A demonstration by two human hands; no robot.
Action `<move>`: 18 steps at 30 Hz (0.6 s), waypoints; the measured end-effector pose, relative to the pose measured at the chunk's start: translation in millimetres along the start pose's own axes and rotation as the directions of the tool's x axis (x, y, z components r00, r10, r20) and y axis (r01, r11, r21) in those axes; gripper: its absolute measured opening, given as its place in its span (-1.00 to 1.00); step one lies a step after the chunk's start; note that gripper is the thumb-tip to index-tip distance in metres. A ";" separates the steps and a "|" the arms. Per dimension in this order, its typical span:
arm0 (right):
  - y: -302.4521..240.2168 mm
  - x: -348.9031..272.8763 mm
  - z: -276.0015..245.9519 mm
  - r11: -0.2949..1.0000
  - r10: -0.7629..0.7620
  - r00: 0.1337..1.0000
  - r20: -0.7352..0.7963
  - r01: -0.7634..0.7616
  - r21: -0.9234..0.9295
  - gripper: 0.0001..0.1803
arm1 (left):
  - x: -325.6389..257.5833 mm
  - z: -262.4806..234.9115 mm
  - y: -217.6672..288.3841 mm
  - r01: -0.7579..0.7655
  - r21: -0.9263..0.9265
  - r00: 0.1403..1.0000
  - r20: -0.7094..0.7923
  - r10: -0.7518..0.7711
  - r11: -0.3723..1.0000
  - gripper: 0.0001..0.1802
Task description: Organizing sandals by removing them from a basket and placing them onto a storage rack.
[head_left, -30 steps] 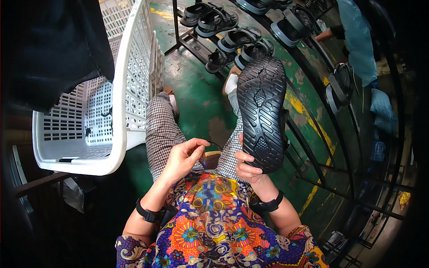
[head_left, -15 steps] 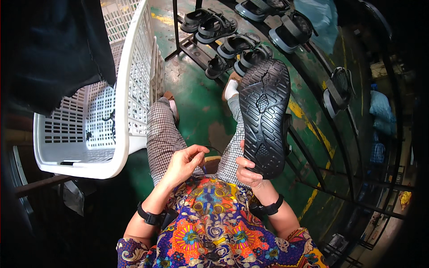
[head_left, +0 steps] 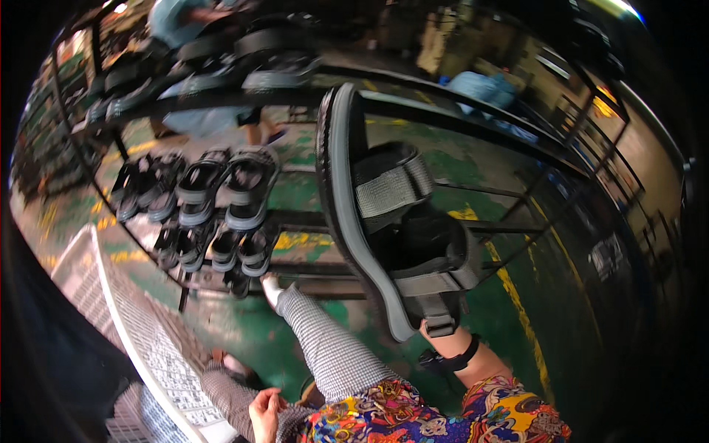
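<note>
A black sandal (head_left: 341, 184) with a grey midsole edge and grey webbing straps is held up in front of me, its sole facing left. My right hand (head_left: 434, 334) grips it at the heel end; the fingers are mostly hidden behind the straps and buckle. Low at my lap, beside my checked trouser leg, my left hand (head_left: 267, 413) is closed with fingers curled together. Whether anything small sits in those fingers cannot be made out.
A dark metal rack (head_left: 310, 221) ahead carries several sandals (head_left: 247, 184) on its shelves. At the lower left stands a white plastic basket (head_left: 122, 317). A blue plastic bag (head_left: 484, 90) lies beyond the rack, and a person in light blue (head_left: 173, 22) is at the far left.
My view has swung up and to the right. The sandal has been raised and turned from its tread to its side and straps. My left hand stays low near my lap.
</note>
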State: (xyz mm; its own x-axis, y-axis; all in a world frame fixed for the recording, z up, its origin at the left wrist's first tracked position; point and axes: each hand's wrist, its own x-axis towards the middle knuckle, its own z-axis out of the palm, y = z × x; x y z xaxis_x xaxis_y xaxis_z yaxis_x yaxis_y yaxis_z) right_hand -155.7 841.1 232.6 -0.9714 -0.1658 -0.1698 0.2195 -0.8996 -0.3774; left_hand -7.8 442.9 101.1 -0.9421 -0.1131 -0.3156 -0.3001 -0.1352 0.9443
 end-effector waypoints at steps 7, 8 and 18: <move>-140.2 -16.4 108.5 0.588 -0.753 0.633 0.180 0.770 -0.248 -0.44 | 4.8 29.2 67.1 -0.015 0.172 0.992 0.123 -0.006 0.985 -0.79; -161.3 -19.8 115.1 0.531 -0.809 0.583 0.080 0.782 -0.326 -0.50 | 5.5 29.5 68.1 -0.019 0.175 0.993 0.120 -0.002 0.984 -0.79; -427.2 -38.5 111.0 0.354 -0.926 0.288 -0.244 0.442 -0.824 -0.53 | 12.9 50.6 60.0 0.074 0.289 0.963 0.229 -0.144 0.955 -0.72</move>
State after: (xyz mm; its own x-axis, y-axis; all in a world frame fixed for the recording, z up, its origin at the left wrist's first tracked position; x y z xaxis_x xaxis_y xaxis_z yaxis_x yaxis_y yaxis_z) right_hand -222.0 1186.9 501.4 -0.4614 0.8837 0.0787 -0.2774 -0.0594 -0.9589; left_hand -45.5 483.2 158.5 -0.8982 0.1357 -0.4182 -0.3992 0.1466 0.9051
